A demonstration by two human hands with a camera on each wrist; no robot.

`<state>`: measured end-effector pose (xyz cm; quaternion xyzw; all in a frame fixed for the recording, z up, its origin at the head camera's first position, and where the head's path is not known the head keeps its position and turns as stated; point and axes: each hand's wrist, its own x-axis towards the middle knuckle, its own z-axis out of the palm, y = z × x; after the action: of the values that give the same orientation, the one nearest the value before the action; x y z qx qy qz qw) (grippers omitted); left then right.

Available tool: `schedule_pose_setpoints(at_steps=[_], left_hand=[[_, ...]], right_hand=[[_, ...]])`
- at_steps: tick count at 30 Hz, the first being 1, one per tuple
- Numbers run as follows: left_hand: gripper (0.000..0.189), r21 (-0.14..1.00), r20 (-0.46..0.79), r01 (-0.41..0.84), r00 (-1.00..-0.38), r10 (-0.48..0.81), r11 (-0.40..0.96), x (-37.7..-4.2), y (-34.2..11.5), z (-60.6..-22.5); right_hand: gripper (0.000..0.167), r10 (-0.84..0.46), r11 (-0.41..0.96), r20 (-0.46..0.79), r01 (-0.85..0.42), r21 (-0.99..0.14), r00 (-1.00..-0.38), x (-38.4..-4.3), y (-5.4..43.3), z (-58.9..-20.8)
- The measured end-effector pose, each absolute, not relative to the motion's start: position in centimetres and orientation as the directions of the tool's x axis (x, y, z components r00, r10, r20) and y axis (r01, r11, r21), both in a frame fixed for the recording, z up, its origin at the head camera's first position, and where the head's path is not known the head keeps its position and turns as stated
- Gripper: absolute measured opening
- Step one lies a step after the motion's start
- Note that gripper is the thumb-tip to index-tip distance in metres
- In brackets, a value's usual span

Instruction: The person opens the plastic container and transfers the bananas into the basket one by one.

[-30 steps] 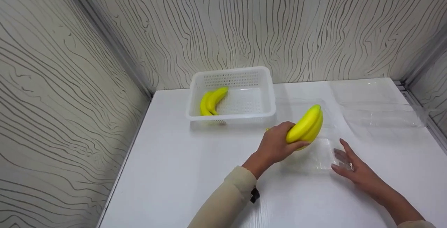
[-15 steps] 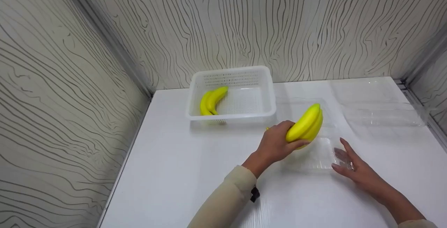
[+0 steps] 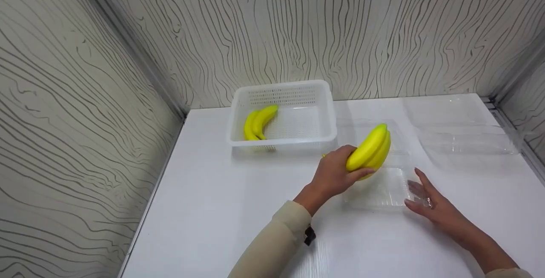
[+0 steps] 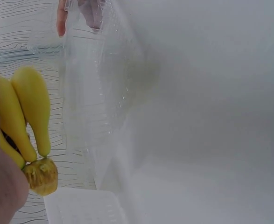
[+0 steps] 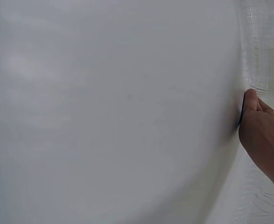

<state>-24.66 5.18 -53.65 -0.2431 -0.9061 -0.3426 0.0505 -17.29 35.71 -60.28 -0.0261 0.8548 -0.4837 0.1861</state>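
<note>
My left hand [image 3: 334,173] grips a bunch of yellow bananas [image 3: 369,151] above a clear plastic clamshell box [image 3: 385,195]. In the left wrist view the bananas [image 4: 34,100] hang together from a brown stem end [image 4: 42,176], with the palm against one side. The box lies opened on the table, its lid half [image 3: 398,135] folded back toward the wall. At the box's right end is my right hand [image 3: 443,214], thumb in front and some fingers showing through the plastic. The right wrist view catches that hand [image 5: 263,130] low beside the clear plastic [image 5: 263,56].
A white perforated basket [image 3: 283,143] stands at the back, with more bananas [image 3: 259,122] in its left part. Further clear plastic boxes [image 3: 464,139] lie at the back right. Patterned walls [image 3: 272,31] enclose the white table [image 3: 204,210].
My left hand has shifted slightly left and back with the bananas. The right hand and the box stay in place.
</note>
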Motion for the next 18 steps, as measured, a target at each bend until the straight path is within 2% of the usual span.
schedule_pose_setpoints(at_steps=[18], left_hand=[[0.052,0.606,0.273,0.470,-0.881,0.387,0.641,-25.23,4.77,-53.02]], right_hand=[[0.099,-0.225,0.551,-0.278,0.114,-0.827,-0.934,-17.15,35.68,-60.28]])
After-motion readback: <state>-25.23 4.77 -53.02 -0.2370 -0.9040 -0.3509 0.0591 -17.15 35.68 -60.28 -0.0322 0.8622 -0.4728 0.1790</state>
